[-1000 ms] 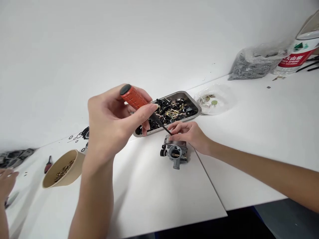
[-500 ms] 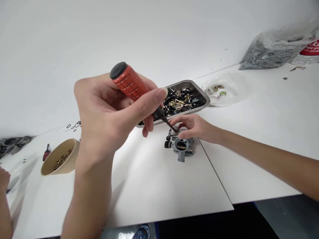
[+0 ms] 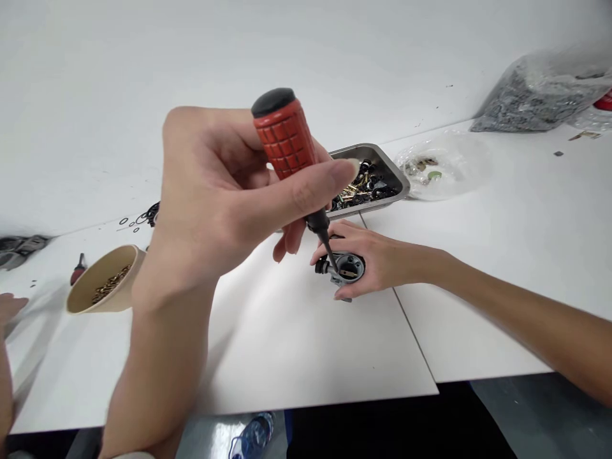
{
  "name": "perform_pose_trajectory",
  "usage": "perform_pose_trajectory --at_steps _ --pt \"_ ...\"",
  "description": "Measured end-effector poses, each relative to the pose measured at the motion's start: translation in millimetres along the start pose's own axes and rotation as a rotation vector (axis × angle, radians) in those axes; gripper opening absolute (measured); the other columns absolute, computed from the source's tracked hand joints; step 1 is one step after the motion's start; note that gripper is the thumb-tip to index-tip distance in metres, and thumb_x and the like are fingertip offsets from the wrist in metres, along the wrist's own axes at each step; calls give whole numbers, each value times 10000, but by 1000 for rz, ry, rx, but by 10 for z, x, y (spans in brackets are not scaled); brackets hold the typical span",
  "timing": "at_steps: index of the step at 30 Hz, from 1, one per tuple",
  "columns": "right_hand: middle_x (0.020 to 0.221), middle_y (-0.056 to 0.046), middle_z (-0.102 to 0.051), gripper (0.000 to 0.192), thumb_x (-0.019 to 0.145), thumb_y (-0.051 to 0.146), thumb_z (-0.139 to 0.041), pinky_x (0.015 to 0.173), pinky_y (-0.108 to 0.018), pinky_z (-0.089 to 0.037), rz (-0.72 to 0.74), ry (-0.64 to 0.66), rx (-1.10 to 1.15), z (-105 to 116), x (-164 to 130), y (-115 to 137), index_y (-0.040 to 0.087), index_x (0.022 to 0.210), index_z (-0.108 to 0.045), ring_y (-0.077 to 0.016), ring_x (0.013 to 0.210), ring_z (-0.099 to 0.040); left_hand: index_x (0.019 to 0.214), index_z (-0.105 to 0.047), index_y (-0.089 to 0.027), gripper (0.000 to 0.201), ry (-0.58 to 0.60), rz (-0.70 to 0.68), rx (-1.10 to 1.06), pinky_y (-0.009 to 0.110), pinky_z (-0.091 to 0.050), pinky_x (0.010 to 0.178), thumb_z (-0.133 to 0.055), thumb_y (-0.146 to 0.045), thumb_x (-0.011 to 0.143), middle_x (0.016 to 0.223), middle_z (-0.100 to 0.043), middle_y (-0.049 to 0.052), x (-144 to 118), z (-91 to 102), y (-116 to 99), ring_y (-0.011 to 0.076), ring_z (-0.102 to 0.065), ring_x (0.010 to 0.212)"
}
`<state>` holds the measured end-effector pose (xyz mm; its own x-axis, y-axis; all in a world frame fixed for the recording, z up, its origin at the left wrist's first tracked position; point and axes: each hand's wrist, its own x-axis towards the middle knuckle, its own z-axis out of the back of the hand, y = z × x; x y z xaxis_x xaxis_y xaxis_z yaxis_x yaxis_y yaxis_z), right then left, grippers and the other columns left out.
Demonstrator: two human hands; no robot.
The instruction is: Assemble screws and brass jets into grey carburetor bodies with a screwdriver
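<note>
My left hand (image 3: 220,197) is closed around a screwdriver (image 3: 287,137) with a red grip and a black end cap. Its dark shaft slants down to the small grey metal carburetor (image 3: 348,271); the tip meets it by the round bore, though exactly what it touches is too small to tell. On the white table, my right hand (image 3: 370,258) wraps round the carburetor from the right, with fingers behind and thumb in front. A black knob (image 3: 322,265) sticks out of its left side. Inside the bore a brass-coloured strip shows.
Behind the hands stands a metal tray (image 3: 404,182) of mixed small parts. Beside it lies a clear plastic bag (image 3: 459,169); a bigger bag of grey parts (image 3: 530,95) is farther right. At left are a beige bowl (image 3: 129,290) of brass pieces, another screwdriver (image 3: 78,271) and another person's hand (image 3: 10,307).
My right hand has shifted from the carburetor's far edge to wrap its right side. The screwdriver has moved right and become more upright, its tip now nearer the bore.
</note>
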<state>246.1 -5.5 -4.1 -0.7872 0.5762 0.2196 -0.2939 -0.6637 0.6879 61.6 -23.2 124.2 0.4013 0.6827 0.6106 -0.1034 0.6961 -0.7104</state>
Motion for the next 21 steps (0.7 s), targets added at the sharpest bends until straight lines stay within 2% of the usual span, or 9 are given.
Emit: perform_pose_trajectory --at_steps 5,9,14,18,21 --pt "1189 -50 -497 487 755 418 -774 954 -359 -420 -25 16 -16 7 -3 20 284 1191 -604 -236 1128 -452 495 -650 -187 265 -26 -44 3 272 -325 225 -806 -214 708 538 -575 56 18 -20 25 206 -595 429" --pt "1211 -48 -499 469 761 413 -771 996 -375 -399 -19 4 -13 6 -7 26 281 1179 -607 -242 1153 -441 548 -672 -176 231 -33 -19 6 279 -334 224 -779 -233 744 601 -613 70 17 -27 47 161 -545 379" --pt "1219 -40 -524 465 759 414 -769 1025 -389 -381 -10 -6 -2 -2 -10 13 284 1174 -605 -249 1169 -437 544 -667 -188 240 9 40 -6 276 -332 218 -805 -287 714 535 -573 61 10 -51 84 209 -583 411" --pt "1212 -33 -530 461 747 389 -778 1032 -382 -381 -8 -20 10 -4 -13 8 281 1164 -612 -242 1176 -436 540 -627 -179 265 44 29 -2 280 -353 230 -783 -253 741 564 -605 57 1 -72 96 173 -554 380" --pt "1202 -33 -523 452 750 378 -776 1037 -386 -380 -1 -25 10 -1 -14 13 280 1160 -612 -234 1171 -440 591 -624 -171 224 60 51 45 269 -370 253 -738 -199 782 510 -560 8 -18 -100 67 140 -532 375"
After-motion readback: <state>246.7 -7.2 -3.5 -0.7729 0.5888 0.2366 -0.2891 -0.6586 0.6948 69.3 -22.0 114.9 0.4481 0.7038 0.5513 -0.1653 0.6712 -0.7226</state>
